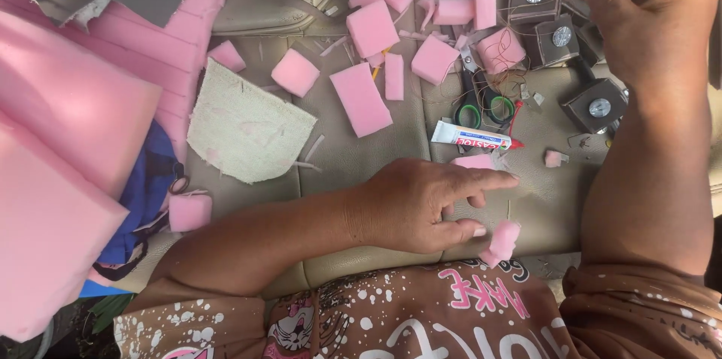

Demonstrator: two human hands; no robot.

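My left hand (425,205) lies flat on the beige cushion (361,156) with its fingers spread and holds nothing. Its index finger points right, just below a white glue tube with a red cap (472,137). A small pink foam scrap (502,241) sits by its thumb tip, and another pink piece (475,162) shows above the fingers. My right hand (648,17) is raised at the upper right with its fingers curled over several small dark square boxes with shiny round centres (599,107). Whether it holds anything is hidden.
Green-handled scissors (481,107) lie above the glue tube amid brown thread. Several cut pink foam blocks (361,97) are scattered over the cushion. A beige felt piece (248,130) lies at centre left. Big pink foam slabs (68,148) fill the left side.
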